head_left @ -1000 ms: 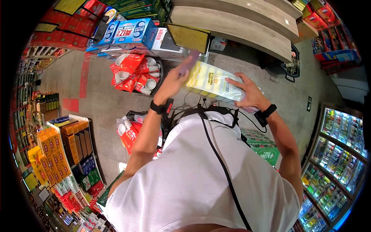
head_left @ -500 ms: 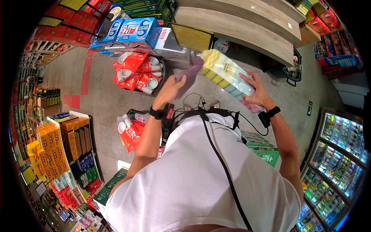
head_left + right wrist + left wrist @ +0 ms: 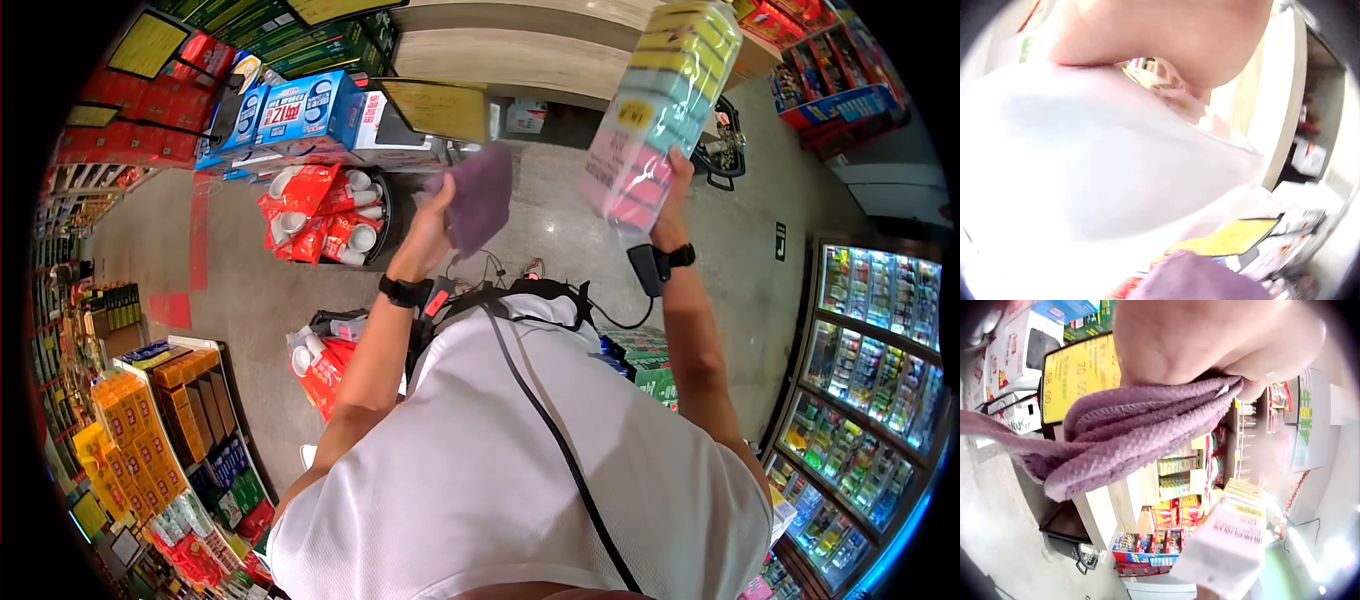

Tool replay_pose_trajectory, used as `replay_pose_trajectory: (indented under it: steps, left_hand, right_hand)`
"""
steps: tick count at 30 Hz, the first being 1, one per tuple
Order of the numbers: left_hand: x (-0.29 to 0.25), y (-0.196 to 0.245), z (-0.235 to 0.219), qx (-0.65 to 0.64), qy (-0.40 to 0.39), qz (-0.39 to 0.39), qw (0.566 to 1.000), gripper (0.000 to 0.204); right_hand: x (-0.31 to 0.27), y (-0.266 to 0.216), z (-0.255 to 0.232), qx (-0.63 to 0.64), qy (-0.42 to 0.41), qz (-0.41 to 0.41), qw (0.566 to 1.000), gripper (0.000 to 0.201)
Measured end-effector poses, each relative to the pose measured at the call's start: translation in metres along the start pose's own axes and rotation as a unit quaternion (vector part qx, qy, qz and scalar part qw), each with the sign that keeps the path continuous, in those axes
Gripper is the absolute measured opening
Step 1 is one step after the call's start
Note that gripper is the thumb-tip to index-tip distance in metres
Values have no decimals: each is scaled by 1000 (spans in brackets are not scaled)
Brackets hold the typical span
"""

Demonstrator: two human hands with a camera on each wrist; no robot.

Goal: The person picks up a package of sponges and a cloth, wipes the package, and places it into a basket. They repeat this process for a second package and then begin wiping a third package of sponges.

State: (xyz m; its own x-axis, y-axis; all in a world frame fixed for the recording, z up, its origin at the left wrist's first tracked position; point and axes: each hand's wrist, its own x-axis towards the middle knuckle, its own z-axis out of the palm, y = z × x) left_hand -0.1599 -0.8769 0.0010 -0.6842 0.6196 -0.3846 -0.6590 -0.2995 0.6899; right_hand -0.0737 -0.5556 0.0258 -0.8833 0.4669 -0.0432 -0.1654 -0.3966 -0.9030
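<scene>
My left hand (image 3: pixel 428 238) grips a folded purple cloth (image 3: pixel 482 200), thumb on its near face. Its folds and textured weave show up close in the left wrist view, where the cloth (image 3: pixel 1141 434) hangs under the fingers. In my right hand (image 3: pixel 676 205) is a long plastic-wrapped multipack (image 3: pixel 668 115), banded yellow, teal and pink. I hold it by its pink lower end, raised and tilted with the yellow end up and away. The pack (image 3: pixel 1104 162) fills much of the right wrist view, washed out by glare. The cloth and the pack are apart.
Ahead stand wooden stepped shelves (image 3: pixel 560 60) and a yellow price sign (image 3: pixel 437 108). To the left, a black tub (image 3: pixel 396 215) holds red packets with white cups, near blue boxes (image 3: pixel 300 112). Orange boxes (image 3: pixel 130 420) fill a left rack; glass-door coolers (image 3: pixel 870 350) line the right.
The right hand has swung the pack up and right, away from the cloth, turning it more upright. The left hand has shifted slightly left, still holding the cloth, now with its flat face showing.
</scene>
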Motion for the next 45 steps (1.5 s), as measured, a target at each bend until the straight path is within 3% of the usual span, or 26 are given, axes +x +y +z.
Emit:
replay_pose_trajectory:
  steps: [2,4,6,7,8,10,11,14,18,21,24,31,35,38,41,45]
  left_hand:
    - [-1,7,43,17,61,-13,998,58]
    - [5,5,72,-11,56,-22,998,59]
    - [19,-12,81,-94,-22,3,995,61]
    - [26,-19,85,-135,-46,26,989,59]
    - [30,-22,84,-133,-47,27,990,59]
    - [39,-27,80,-207,-65,32,976,57]
    - [35,-21,82,-212,-46,23,976,55]
    - [16,-2,88,-239,-74,-19,968,54]
    - [2,3,78,-265,-79,-54,959,55]
    - [-2,9,68,-277,-83,-54,956,55]
    - [6,2,57,-258,-66,-36,963,53]
    - [28,-18,67,-226,-38,-74,971,48]
    - [31,-13,69,-215,-63,-57,973,49]
    - [29,-7,66,-283,-69,-74,954,51]
    - [37,-8,51,-300,-27,-28,953,53]
    - [41,-1,46,-349,-66,22,935,55]
  right_hand:
    - [4,-3,28,208,4,40,977,52]
    - [10,17,45,210,6,14,978,51]
    - [9,33,72,14,75,-234,969,52]
    - [9,39,80,-26,81,-260,962,65]
    - [7,42,89,-24,81,-262,961,65]
    - [6,44,101,-99,91,-372,918,82]
    - [7,46,94,-118,72,-365,921,92]
    - [20,48,72,-199,85,-420,881,91]
    - [30,38,52,-198,133,-422,875,93]
    - [30,36,38,-168,155,-350,908,90]
    - [28,26,50,-124,201,-377,896,90]
    - [20,35,115,-41,155,-422,892,92]
    - [11,44,125,-67,127,-394,908,98]
    - [6,42,123,-85,119,-411,900,98]
    - [-2,36,118,-68,89,-360,926,106]
    - [-4,48,113,-100,107,-370,917,105]
